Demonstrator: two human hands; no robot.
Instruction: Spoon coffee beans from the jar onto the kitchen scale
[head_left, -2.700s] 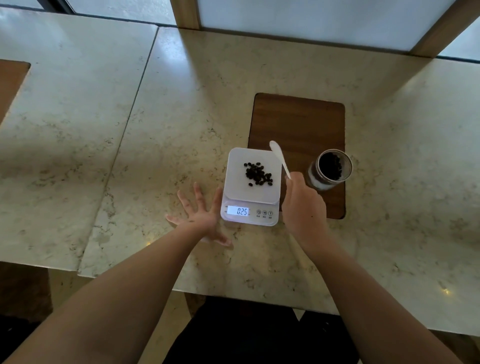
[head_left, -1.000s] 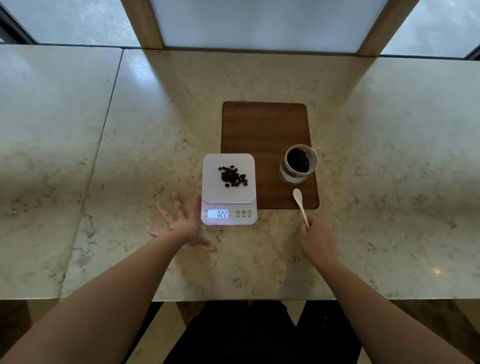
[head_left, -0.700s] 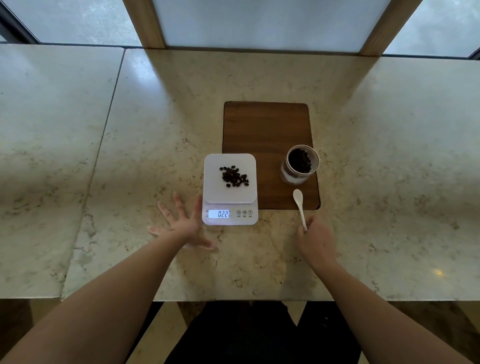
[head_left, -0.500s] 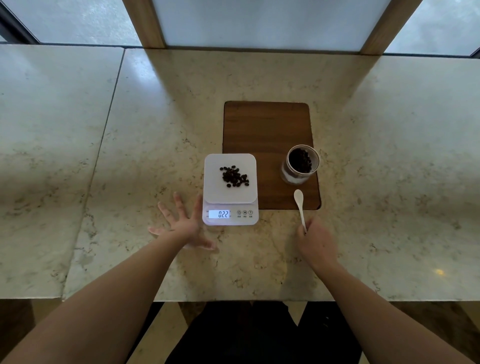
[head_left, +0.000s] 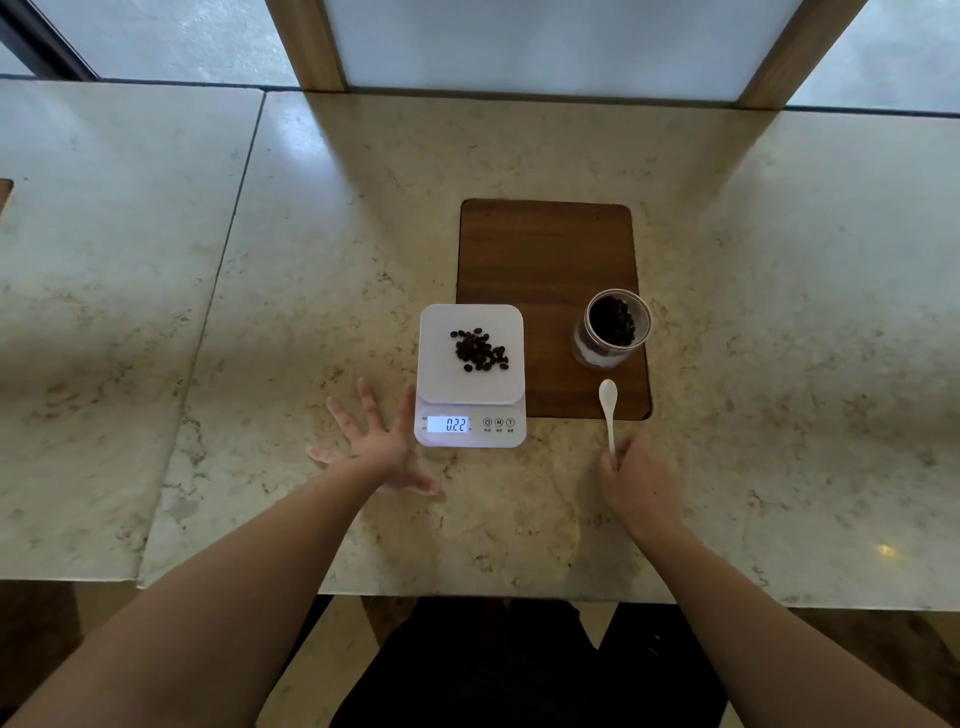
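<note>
A white kitchen scale (head_left: 470, 384) sits on the marble counter with a small heap of coffee beans (head_left: 479, 351) on its platform; its display reads 0.22. An open glass jar (head_left: 613, 328) holding more beans stands on a wooden board (head_left: 545, 249) to the right of the scale. A white spoon (head_left: 608, 410) lies flat in front of the jar, its bowl empty and resting on the board's near edge. My right hand (head_left: 636, 480) pinches the end of the spoon's handle. My left hand (head_left: 376, 441) lies flat with fingers spread, just left of the scale.
The marble counter (head_left: 311, 260) runs wide to both sides, with a seam at the left. Its near edge lies close below my forearms. Wooden window posts (head_left: 306, 47) rise behind the counter.
Since 2.7 s ago my right hand has brought the spoon from above the scale down to the counter in front of the jar. Over the last second nothing has visibly moved.
</note>
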